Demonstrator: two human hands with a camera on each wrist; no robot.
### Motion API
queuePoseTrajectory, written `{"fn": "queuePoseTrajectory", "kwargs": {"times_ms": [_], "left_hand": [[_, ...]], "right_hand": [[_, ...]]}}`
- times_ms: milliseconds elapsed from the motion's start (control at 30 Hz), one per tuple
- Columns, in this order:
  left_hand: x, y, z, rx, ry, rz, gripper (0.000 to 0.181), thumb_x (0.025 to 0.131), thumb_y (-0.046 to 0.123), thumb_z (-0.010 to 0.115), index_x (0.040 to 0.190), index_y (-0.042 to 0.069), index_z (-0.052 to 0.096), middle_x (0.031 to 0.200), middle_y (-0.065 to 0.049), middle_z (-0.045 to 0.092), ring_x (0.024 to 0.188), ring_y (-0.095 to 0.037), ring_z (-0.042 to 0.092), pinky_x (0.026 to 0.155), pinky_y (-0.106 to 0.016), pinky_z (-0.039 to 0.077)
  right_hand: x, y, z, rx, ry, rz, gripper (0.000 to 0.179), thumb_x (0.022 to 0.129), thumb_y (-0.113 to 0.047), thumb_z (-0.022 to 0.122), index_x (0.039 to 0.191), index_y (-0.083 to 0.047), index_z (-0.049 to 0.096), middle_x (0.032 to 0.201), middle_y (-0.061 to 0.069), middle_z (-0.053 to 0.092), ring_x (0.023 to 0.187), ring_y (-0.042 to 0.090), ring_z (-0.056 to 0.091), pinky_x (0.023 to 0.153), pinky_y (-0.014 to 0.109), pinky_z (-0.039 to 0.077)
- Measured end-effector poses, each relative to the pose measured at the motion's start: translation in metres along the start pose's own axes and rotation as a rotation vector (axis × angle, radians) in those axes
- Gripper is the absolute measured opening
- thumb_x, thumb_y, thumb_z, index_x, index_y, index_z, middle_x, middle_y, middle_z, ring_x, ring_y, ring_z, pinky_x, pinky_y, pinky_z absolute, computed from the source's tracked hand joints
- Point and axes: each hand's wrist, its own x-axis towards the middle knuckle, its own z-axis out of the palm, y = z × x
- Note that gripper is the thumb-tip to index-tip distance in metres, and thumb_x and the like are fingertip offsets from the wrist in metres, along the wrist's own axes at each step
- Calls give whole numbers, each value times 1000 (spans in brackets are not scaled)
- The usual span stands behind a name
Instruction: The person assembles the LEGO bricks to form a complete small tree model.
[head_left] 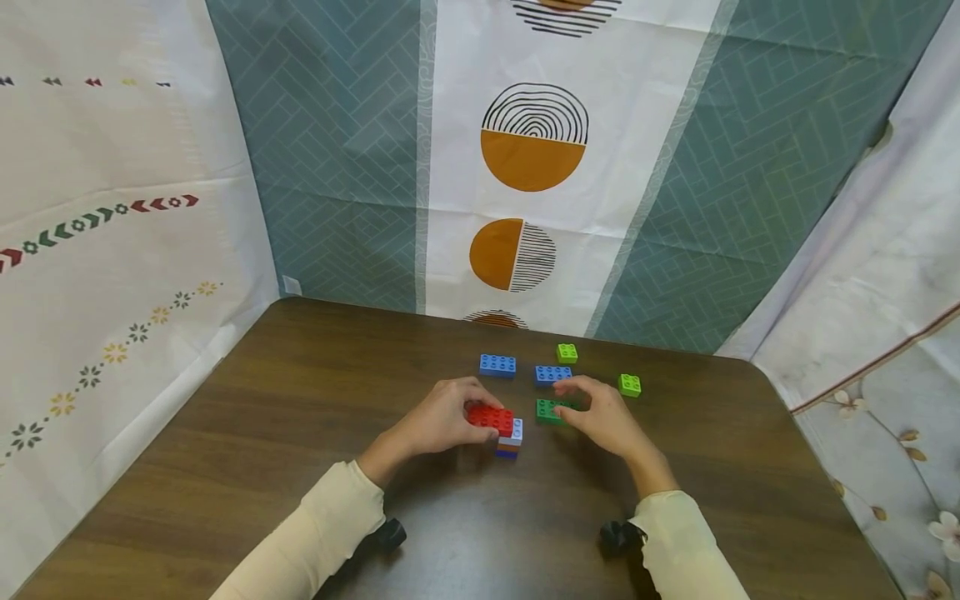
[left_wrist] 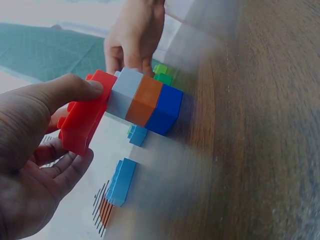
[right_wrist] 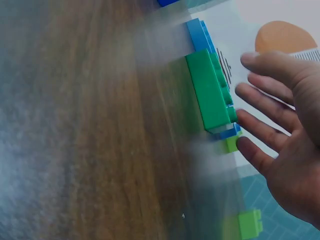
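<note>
My left hand [head_left: 447, 417] pinches a long red building brick [head_left: 491, 419] between thumb and fingers. One end of the red brick overlaps the top of a short stack: a pale grey-white brick [left_wrist: 125, 93], an orange brick [left_wrist: 145, 101] and a dark blue brick [left_wrist: 165, 110] at the bottom. My right hand [head_left: 603, 417] hovers with fingers spread and relaxed, holding nothing. Right by its fingertips lies a long green brick [right_wrist: 209, 92], studs up, partly hidden by the hand in the head view.
Behind the hands on the wooden table [head_left: 315, 400] lie a blue brick [head_left: 498, 365], another blue brick [head_left: 552, 375] and two small lime-green bricks, one farther back [head_left: 567, 353], one at right [head_left: 630, 385]. Patterned cloth [head_left: 345, 167] hangs along the table's back edge.
</note>
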Motion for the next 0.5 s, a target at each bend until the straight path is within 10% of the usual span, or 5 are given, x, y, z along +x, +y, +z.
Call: {"fn": "queuePoseTrajectory", "kwargs": {"times_ms": [233,500], "left_hand": [[0,-1,0,-8,-3,-3,34,83,25,85,115,19,78,108,4,69,95,-11,59,81,-25,54],[0,-1,0,-5,2,5,33,83,25,85,115,18,78,107,4,69,95,-10,59,80,-24,55]], "right_hand": [[7,13,-1,82,-119,66,39,92,-19,77,129,-7,68,130,11,71,128,35,60,113,62,43],[10,19,5,42,-130,55,36,91,-19,78,124,-8,71,125,12,71,115,28,60,105,54,47]]}}
